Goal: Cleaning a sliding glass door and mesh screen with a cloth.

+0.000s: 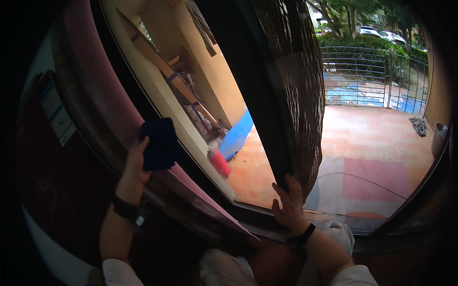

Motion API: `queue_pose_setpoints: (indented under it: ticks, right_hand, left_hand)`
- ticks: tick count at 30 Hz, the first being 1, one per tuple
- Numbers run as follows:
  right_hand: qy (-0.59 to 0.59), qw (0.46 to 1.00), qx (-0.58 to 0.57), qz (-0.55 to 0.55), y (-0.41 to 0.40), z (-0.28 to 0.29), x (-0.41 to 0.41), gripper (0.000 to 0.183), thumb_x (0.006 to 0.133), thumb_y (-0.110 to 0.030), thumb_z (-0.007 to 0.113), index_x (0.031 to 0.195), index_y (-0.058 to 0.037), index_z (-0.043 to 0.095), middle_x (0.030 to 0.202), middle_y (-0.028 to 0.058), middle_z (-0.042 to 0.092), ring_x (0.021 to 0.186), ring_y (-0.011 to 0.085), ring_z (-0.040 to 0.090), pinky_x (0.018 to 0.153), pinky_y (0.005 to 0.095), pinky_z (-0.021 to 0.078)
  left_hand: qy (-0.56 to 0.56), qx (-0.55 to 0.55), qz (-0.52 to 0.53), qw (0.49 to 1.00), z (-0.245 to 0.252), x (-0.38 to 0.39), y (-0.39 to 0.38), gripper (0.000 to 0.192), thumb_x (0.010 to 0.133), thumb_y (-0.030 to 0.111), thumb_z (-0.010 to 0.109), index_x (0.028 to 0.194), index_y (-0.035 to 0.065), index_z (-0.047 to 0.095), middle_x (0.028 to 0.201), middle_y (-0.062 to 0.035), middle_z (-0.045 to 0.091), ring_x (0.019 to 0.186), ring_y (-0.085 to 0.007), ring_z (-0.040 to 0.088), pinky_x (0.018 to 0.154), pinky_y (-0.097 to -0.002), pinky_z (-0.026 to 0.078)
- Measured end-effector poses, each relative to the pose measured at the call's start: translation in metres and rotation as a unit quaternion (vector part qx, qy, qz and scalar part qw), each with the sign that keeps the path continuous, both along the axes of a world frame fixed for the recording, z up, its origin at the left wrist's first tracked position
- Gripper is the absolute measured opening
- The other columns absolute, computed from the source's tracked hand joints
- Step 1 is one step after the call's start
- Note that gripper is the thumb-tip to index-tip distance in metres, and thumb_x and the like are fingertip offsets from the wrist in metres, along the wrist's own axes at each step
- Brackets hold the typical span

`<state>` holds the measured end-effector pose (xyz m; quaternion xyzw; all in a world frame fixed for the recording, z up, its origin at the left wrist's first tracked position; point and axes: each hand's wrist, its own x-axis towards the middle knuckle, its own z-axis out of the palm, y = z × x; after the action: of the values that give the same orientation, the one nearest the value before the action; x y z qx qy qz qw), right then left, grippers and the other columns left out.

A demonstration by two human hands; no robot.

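Note:
My left hand (137,159) holds a dark blue cloth pad (159,144) at its left edge, thumb on the near side, in front of the dark door frame (139,103) and the pink curtain-like strip beside it. Lower right of it, my right hand (289,202) has its fingers spread against the lower part of a dark upright door edge (257,71). It seems to hold nothing; whether the fingertips press on the edge is hard to tell. A brown net curtain or mesh (304,107) hangs just right of that edge. Both wrists wear dark bands.
Beyond the glass lie a tiled floor (365,132) with a cable, a grey rag (418,126), a metal bucket (438,139) and a metal railing (357,75). A red cylinder (219,162), blue sheet (238,134) and long cardboard box (161,66) stand outside at left.

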<state>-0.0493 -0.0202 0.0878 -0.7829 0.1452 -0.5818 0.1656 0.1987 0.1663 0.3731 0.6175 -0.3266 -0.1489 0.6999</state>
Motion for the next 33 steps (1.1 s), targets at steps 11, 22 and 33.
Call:
queue_pose_setpoints:
  ticks: [11, 22, 33]
  right_hand:
    - [0.023, 0.999, -0.007, -0.041, -0.001, -0.015, 0.015, 0.051, 0.07, -0.008, 0.056, 0.121, -0.0156, 0.057, 0.134, 0.0193, 0.037, 0.12, 0.0393, 0.036, 0.1, 0.048, 0.03]
    - [0.024, 0.997, 0.004, -0.069, -0.012, -0.004, -0.004, 0.048, 0.075, -0.006, 0.054, 0.124, -0.007, 0.053, 0.142, 0.025, 0.024, 0.128, 0.0424, 0.027, 0.106, 0.0477, 0.0235]
    - [-0.018, 0.998, 0.04, -0.043, 0.01, 0.001, -0.009, 0.05, 0.076, -0.005, 0.053, 0.126, -0.0053, 0.05, 0.142, 0.0263, 0.023, 0.13, 0.0434, 0.024, 0.107, 0.0482, 0.0196]
  left_hand:
    - [-0.3, -0.048, 0.143, 0.942, 0.106, 0.021, -0.087, 0.057, 0.09, 0.028, 0.054, 0.134, -0.0022, 0.035, 0.124, -0.0192, 0.051, 0.11, -0.0298, 0.054, 0.092, -0.0349, 0.046]
    - [-0.76, -0.173, 0.224, 0.585, 0.049, -0.025, -0.209, 0.055, 0.085, 0.033, 0.057, 0.134, 0.0112, 0.044, 0.128, -0.0207, 0.041, 0.119, -0.0383, 0.038, 0.099, -0.0462, 0.032]
    - [-0.688, -0.158, 0.27, 0.654, -0.018, -0.037, -0.24, 0.066, 0.085, 0.03, 0.052, 0.143, 0.014, 0.026, 0.145, -0.0232, 0.022, 0.134, -0.0459, 0.012, 0.107, -0.0568, 0.011]
